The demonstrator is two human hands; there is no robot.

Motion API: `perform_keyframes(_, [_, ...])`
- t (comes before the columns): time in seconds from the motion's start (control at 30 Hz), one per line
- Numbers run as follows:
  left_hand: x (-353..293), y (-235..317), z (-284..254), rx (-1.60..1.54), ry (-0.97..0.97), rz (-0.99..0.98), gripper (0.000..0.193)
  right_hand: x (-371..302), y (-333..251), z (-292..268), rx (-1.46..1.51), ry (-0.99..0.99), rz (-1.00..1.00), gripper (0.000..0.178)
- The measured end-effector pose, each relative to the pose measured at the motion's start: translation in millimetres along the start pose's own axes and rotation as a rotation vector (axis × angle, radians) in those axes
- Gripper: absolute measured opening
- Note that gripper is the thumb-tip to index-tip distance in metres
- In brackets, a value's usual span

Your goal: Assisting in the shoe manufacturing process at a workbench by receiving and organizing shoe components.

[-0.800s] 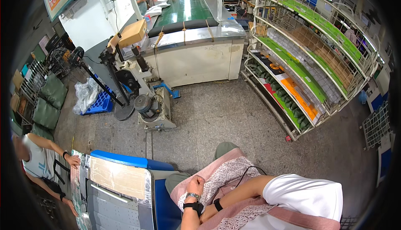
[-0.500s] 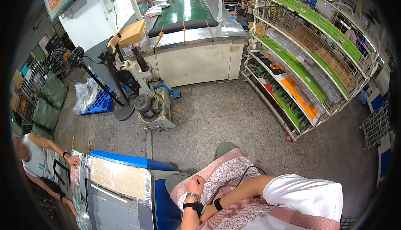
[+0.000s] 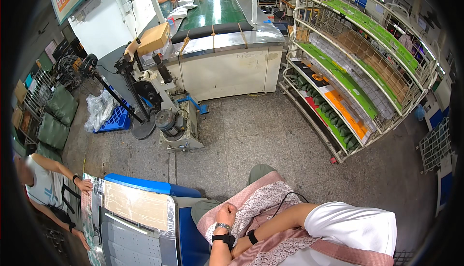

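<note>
We see the left hand (image 3: 226, 214) clenched into a fist on the pink patterned apron (image 3: 263, 199) over the lap (a watch at the wrist). The right hand is hidden; we cannot tell its grip. Beside stands the blue machine (image 3: 140, 208), farther the wire rack (image 3: 357, 67).

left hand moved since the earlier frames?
No. The left hand is fisted on the pink patterned apron, at the same spot beside the blue machine edge.
</note>
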State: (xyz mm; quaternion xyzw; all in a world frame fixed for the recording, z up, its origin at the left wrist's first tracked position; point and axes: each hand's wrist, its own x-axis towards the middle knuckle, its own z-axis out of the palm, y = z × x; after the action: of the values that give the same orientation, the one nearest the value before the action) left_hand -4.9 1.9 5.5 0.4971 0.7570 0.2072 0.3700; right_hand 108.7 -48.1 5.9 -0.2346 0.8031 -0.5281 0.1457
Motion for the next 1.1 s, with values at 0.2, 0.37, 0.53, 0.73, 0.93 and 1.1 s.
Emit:
perform_keyframes(0.2, [2.8, 0.4, 1.2, 0.013, -0.016, -0.007, 0.017, -6.0, 10.1, 5.5, 0.017, 0.064, -0.105, 0.038])
perform_keyframes(0.37, [4.0, -5.8, 4.9, -0.017, -0.014, -0.006, 0.016, -7.6, 53.7, 24.9, 0.075, 0.068, 0.049, 0.035])
perform_keyframes(0.53, [-8.4, -12.5, 2.4, 0.022, 0.024, -0.048, 0.018, 2.1, 84.0, 47.6, 0.161, -0.104, 0.103, 0.033])
perform_keyframes(0.73, [11.3, -17.9, 23.7, -0.023, 0.006, 0.036, 0.017, -26.0, -30.4, -23.1, 0.394, 0.174, -0.154, 0.018])
perform_keyframes(0.93, [4.1, -13.4, 14.3, -0.057, 0.003, -0.083, 0.014, -34.0, -18.2, -29.9, 0.068, -0.147, 0.051, 0.033])
perform_keyframes(1.1, [0.2, -13.3, 10.8, -0.108, 0.008, -0.075, 0.014, -9.9, -79.2, -78.2, -0.040, -0.316, 0.257, 0.044])
